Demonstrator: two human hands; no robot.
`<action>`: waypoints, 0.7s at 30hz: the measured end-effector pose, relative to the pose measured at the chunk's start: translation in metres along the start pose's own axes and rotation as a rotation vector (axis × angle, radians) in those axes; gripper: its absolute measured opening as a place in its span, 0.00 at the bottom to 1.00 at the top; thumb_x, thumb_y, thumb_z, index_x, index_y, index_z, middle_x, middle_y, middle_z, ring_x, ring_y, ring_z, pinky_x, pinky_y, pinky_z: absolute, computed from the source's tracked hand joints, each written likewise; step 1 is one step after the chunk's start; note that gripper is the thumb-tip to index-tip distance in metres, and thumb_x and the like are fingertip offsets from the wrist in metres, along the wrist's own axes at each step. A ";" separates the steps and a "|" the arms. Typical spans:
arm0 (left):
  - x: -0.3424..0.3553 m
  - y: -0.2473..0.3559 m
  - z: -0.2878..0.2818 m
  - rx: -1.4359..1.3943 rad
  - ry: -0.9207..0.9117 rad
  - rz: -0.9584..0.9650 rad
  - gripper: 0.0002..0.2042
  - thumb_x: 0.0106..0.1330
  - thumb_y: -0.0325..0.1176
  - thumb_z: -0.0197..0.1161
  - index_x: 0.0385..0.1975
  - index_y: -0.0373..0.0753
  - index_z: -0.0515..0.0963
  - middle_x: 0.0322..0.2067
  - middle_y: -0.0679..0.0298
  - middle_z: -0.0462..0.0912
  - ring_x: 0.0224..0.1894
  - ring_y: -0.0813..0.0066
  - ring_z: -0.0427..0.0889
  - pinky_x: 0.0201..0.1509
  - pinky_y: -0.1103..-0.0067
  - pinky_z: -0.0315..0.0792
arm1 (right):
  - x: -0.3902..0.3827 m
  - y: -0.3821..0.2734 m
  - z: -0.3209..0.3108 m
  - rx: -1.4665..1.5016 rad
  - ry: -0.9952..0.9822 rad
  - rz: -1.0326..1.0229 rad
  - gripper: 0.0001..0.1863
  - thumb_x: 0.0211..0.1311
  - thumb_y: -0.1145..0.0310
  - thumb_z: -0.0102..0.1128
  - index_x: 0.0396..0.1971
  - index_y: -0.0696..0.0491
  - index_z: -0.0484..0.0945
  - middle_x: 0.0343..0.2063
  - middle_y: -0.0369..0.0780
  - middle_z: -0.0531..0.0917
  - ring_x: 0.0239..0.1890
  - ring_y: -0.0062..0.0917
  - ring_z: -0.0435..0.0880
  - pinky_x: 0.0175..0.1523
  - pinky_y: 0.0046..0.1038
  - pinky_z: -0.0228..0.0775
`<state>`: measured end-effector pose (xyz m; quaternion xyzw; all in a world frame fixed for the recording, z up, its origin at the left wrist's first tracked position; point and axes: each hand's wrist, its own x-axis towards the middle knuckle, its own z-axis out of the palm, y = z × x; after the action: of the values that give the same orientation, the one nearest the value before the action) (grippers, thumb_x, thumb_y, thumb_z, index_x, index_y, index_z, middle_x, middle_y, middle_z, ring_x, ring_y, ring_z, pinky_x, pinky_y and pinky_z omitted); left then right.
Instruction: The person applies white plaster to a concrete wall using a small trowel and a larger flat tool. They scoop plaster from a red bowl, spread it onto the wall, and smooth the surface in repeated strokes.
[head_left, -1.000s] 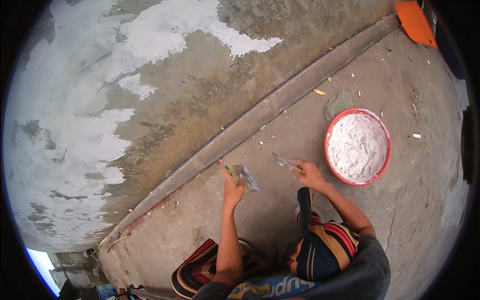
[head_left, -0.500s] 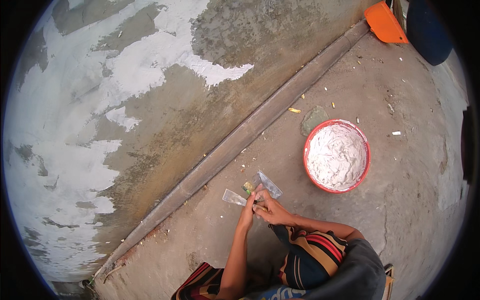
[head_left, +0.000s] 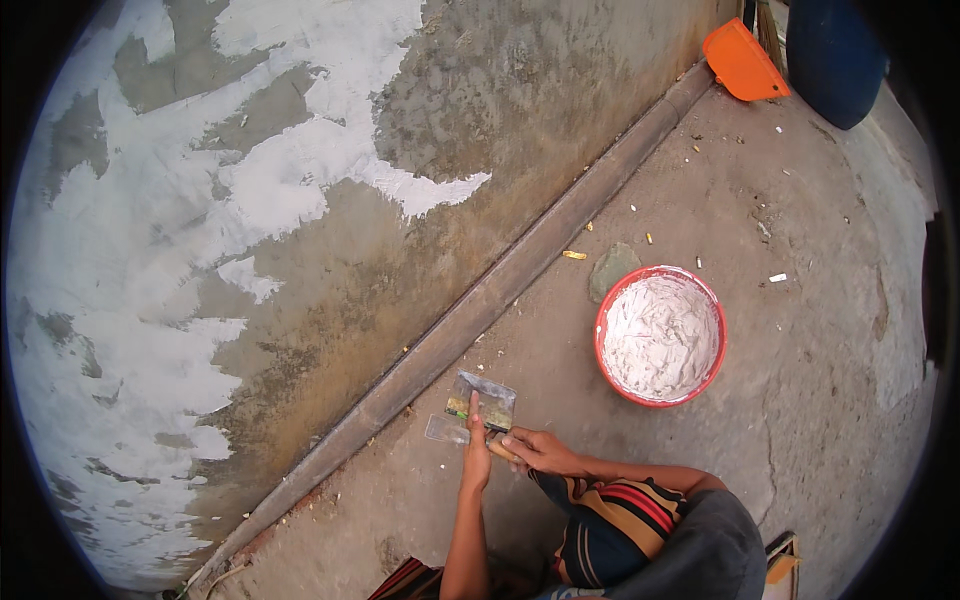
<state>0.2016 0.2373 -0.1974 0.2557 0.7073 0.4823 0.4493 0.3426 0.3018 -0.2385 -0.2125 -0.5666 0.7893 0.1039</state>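
Note:
My left hand is closed on a wide metal scraper, its index finger lying along the blade. My right hand grips the wooden handle of a narrower putty knife, whose blade points left beneath the scraper. Both hands and tools are close together above the concrete floor. To their upper right sits a red basin full of thick white paste.
A concrete wall with rough white patches rises on the left, with a long pipe along its foot. An orange dustpan and blue barrel stand at upper right. A wooden object lies at lower right, and small debris is scattered about.
My hands came together from apart a second ago, and in the last half second moved slightly down and left with both tools. The view has shifted.

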 end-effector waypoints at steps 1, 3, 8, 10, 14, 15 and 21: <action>0.000 -0.001 -0.004 -0.038 0.017 0.016 0.29 0.75 0.54 0.32 0.72 0.51 0.50 0.72 0.59 0.47 0.70 0.58 0.56 0.71 0.67 0.54 | 0.001 0.001 -0.001 0.074 -0.034 0.063 0.22 0.74 0.50 0.43 0.39 0.56 0.76 0.22 0.37 0.80 0.24 0.21 0.77 0.33 0.24 0.70; 0.002 0.008 -0.007 -0.076 0.034 0.049 0.28 0.76 0.52 0.33 0.72 0.50 0.50 0.72 0.58 0.46 0.70 0.58 0.56 0.71 0.65 0.55 | -0.002 -0.002 -0.004 0.136 -0.049 0.089 0.26 0.74 0.49 0.40 0.36 0.57 0.77 0.22 0.36 0.80 0.24 0.19 0.77 0.33 0.22 0.69; 0.007 0.032 -0.013 0.026 0.004 0.123 0.27 0.75 0.48 0.35 0.72 0.49 0.50 0.73 0.57 0.44 0.71 0.57 0.54 0.70 0.63 0.56 | -0.006 -0.007 -0.011 0.177 -0.057 0.093 0.29 0.74 0.47 0.39 0.34 0.58 0.78 0.21 0.36 0.80 0.23 0.17 0.76 0.34 0.20 0.69; 0.005 0.055 -0.015 0.139 -0.062 0.116 0.28 0.74 0.45 0.36 0.73 0.48 0.49 0.73 0.57 0.43 0.72 0.57 0.52 0.70 0.63 0.56 | -0.004 -0.010 -0.016 0.070 -0.073 0.072 0.29 0.74 0.47 0.39 0.35 0.59 0.78 0.21 0.36 0.80 0.23 0.17 0.75 0.34 0.20 0.69; 0.006 0.095 -0.017 0.329 -0.210 0.145 0.29 0.71 0.40 0.39 0.73 0.47 0.47 0.73 0.55 0.44 0.73 0.57 0.48 0.73 0.65 0.49 | -0.005 -0.025 -0.018 0.056 -0.041 0.013 0.27 0.74 0.47 0.40 0.41 0.58 0.77 0.29 0.38 0.81 0.30 0.20 0.78 0.41 0.21 0.70; 0.006 0.101 -0.015 0.379 -0.247 0.154 0.30 0.71 0.39 0.39 0.73 0.46 0.47 0.73 0.55 0.44 0.73 0.57 0.47 0.73 0.66 0.46 | -0.007 -0.026 -0.014 0.085 -0.001 -0.049 0.27 0.74 0.47 0.40 0.43 0.58 0.77 0.31 0.38 0.81 0.32 0.21 0.78 0.44 0.22 0.70; -0.005 0.114 0.013 0.434 -0.302 0.207 0.31 0.70 0.39 0.39 0.73 0.45 0.43 0.72 0.49 0.45 0.74 0.54 0.42 0.74 0.69 0.37 | -0.004 -0.036 -0.030 0.265 -0.198 -0.018 0.25 0.75 0.50 0.39 0.49 0.58 0.73 0.41 0.40 0.79 0.41 0.23 0.80 0.52 0.25 0.69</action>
<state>0.2072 0.2849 -0.0928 0.4854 0.6892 0.3195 0.4328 0.3571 0.3376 -0.2116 -0.1129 -0.4669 0.8733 0.0817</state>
